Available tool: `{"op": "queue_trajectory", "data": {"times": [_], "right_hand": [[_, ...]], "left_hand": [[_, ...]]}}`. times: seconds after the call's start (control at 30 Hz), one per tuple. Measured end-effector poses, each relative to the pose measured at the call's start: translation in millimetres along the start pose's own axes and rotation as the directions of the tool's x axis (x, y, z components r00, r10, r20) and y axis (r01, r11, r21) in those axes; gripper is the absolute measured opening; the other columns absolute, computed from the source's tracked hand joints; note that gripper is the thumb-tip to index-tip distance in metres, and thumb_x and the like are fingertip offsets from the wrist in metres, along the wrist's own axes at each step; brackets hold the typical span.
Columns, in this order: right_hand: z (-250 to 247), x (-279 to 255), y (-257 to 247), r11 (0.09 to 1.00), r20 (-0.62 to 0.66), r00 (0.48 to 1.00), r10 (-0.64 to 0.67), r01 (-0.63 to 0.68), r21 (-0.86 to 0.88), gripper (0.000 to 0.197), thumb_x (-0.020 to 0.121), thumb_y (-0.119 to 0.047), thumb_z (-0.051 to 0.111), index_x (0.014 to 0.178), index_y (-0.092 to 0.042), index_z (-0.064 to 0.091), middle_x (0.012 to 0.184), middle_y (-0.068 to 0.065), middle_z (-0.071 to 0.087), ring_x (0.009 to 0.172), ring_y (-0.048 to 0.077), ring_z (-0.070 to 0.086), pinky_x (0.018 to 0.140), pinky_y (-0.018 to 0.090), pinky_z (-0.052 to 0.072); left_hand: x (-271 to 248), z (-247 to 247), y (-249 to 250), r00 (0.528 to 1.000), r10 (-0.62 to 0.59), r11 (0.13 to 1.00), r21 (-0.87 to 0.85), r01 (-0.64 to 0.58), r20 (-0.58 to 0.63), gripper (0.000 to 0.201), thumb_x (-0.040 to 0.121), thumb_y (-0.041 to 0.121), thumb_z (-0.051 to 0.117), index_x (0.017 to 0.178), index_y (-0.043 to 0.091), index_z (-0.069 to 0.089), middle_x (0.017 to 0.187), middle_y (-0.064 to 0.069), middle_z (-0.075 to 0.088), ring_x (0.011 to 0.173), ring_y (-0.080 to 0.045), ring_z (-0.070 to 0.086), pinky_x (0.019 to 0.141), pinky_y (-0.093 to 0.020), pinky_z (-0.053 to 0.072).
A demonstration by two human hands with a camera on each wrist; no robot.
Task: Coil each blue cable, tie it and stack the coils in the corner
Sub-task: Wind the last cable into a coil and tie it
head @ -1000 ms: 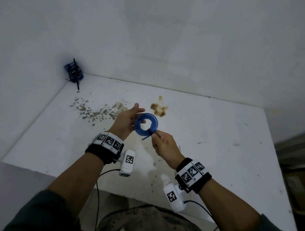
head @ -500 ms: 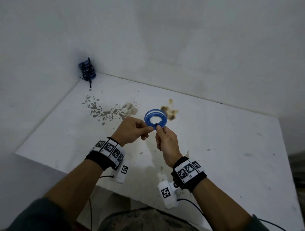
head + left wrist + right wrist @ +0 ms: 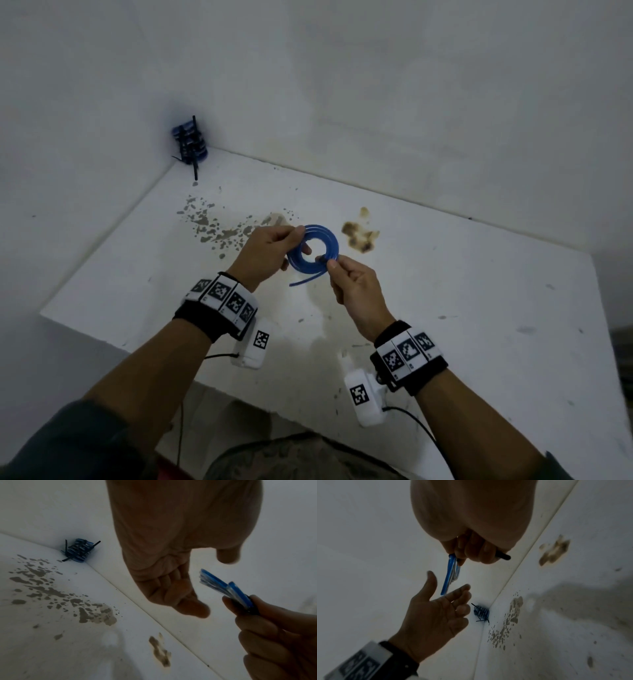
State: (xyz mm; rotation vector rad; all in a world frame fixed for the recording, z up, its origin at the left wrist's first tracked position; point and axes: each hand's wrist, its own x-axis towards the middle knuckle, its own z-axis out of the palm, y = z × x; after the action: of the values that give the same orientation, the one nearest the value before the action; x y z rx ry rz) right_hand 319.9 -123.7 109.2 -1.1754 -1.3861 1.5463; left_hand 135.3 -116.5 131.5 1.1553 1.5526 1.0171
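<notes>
The coil held over the tabletop is bright blue with pale translucent streaks, bound by a black tie. The stack of coils in the corner is darker blue, crossed by black ties. The tabletop is white — flecked with grey-brown spots and a yellow-brown stain. Both wristbands are black, carrying white tags with black square patterns.

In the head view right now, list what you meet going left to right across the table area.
Stack of tied blue cable coils in the corner → grey speckled stain patch → left hand → blue cable coil held between the hands → right hand, with the brown stain behind it.
</notes>
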Motion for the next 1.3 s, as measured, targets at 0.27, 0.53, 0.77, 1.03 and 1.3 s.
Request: {"op": "queue_trajectory", "data": {"times": [0.27,0.53,0.77,1.03,1.3], "right_hand": [[-13,-8,8,0.997,0.117,0.993,-0.034,0.042,-0.066,0.022,0.102,-0.016,0.05,0.112,-0.014,0.07,0.063,-0.002,0.037,0.055,0.007,0.033,0.054,0.016,0.033],[-5,-5,5,0.993,0.271,0.96,0.073,-0.044,-0.111,0.018,0.104,-0.015,0.046,0.093,-0.014,0.061,0.07,-0.003,0.045,0.059,0.009,0.038,0.057,0.021,0.034],[7,0,-3,0.987,0.314,0.938,0.143,-0.113,-0.113,0.03,0.106,-0.015,0.041,0.076,-0.013,0.045,0.067,-0.001,0.04,0.058,0.011,0.032,0.054,0.021,0.029],[38,20,12,0.997,0.091,0.996,0.019,-0.012,-0.079,0.045,0.102,-0.016,0.05,0.06,-0.022,0.034,0.052,-0.011,0.031,0.049,0.01,0.025,0.047,0.022,0.024],[66,43,9,0.997,0.125,0.992,0.035,-0.026,-0.072,0.049,0.101,-0.017,0.052,0.058,-0.022,0.03,0.052,-0.011,0.026,0.046,0.009,0.024,0.044,0.019,0.025]], "left_hand": [[6,8,5,0.981,-0.186,0.961,-0.199,0.194,0.059,0.029,0.097,0.026,0.058,0.076,0.008,0.069,0.066,-0.005,0.065,0.062,-0.017,0.059,0.066,-0.031,0.047],[18,6,13,0.987,-0.11,0.993,0.045,0.106,0.119,0.03,0.094,0.03,0.065,0.08,0.004,0.074,0.067,-0.006,0.069,0.058,-0.017,0.059,0.058,-0.03,0.045],[18,5,12,0.96,-0.25,0.948,-0.167,0.269,0.128,0.026,0.092,0.023,0.067,0.076,0.003,0.065,0.058,-0.002,0.064,0.055,-0.016,0.052,0.054,-0.027,0.04],[17,-25,-6,0.942,-0.313,0.846,-0.415,0.335,0.123,0.044,0.096,0.033,0.059,0.123,-0.001,0.062,0.102,-0.012,0.068,0.091,-0.022,0.066,0.088,-0.04,0.055],[15,-57,-20,0.93,-0.368,0.822,-0.462,0.333,0.015,0.024,0.096,0.031,0.059,0.089,0.011,0.069,0.078,-0.001,0.071,0.075,-0.016,0.065,0.084,-0.034,0.048]]}}
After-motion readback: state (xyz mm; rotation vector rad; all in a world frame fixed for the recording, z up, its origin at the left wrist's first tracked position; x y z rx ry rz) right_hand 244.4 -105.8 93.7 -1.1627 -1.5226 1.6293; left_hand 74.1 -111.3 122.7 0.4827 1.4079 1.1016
